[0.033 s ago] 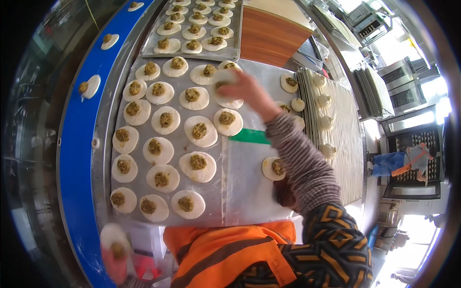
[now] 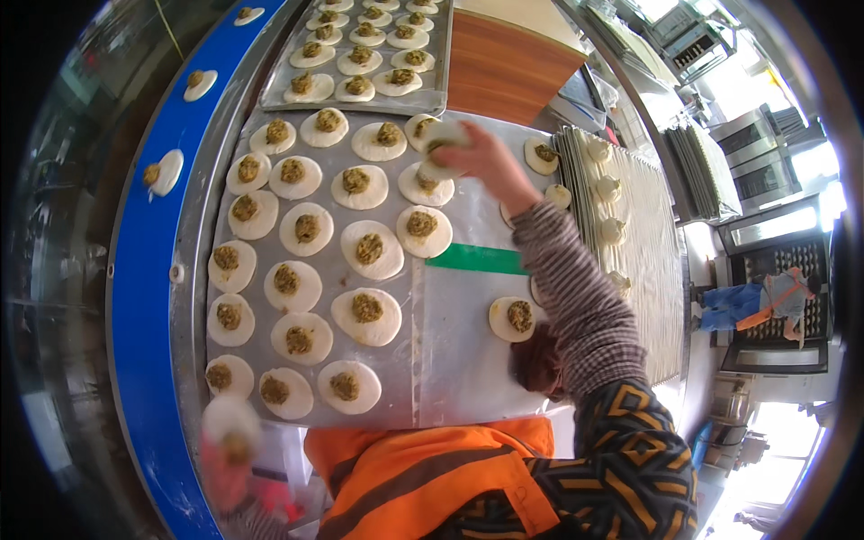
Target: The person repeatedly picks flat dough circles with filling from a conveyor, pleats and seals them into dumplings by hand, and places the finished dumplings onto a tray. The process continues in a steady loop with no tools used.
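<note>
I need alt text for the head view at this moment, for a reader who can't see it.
A person's right hand holds a round white filled dough disc over a grey metal table lined with similar discs; the blurred left hand holds another disc at lower left. A blue conveyor belt along the table's left side carries more.

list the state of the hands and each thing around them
Right hand: holding a dough round, blurred
Left hand: holding another dough round, blurred
Dough rounds on the metal worktop: flat, unfolded, topped with filling
Metal tray: loaded with topped rounds
Blue conveyor belt: carrying topped rounds
Green strip: flat on the worktop
Orange apron: worn
</note>
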Demonstrator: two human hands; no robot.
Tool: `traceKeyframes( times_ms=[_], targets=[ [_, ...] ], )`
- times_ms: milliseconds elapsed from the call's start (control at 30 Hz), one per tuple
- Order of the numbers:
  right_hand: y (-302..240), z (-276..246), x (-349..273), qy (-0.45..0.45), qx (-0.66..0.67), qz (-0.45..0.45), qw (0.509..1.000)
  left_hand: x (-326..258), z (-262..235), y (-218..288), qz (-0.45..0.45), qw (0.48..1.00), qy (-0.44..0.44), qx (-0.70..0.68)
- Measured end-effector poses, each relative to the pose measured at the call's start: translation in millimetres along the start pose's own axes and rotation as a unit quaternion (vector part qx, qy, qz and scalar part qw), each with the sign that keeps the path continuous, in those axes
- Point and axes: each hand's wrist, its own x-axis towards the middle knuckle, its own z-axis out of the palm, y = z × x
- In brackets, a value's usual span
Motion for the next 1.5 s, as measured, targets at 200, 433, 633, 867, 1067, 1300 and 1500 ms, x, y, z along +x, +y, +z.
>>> traceKeyframes(
  times_ms=[200,433,633,867,1067,1300,1500],
  targets=[
    [71,-109,76,-0.044,0.199,0.072,0.976,127,310,-55,-0.113,0.836,-0.408,0.349],
    [126,-120,132,-0.027,-0.186,0.01,0.982,256,488,-134,-0.067,0.765,-0.514,0.382],
    [116,-119,115,0.062,-0.28,-0.022,0.958,224,510,-156,0.318,0.576,-0.231,0.717],
    [53,-64,103,0.051,-0.264,-0.18,0.946,233,298,34,0.328,0.905,-0.094,0.252],
    [-33,102,142,-0.065,-0.239,-0.245,0.937,268,84,159,0.439,0.569,0.296,0.629],
    [-134,302,209,-0.144,-0.3,-0.405,0.852,251,16,157,0.402,0.65,0.278,0.583],
    [-155,405,211,-0.184,-0.315,-0.502,0.785,183,-33,164,0.234,0.869,0.212,0.381]
  ],
)
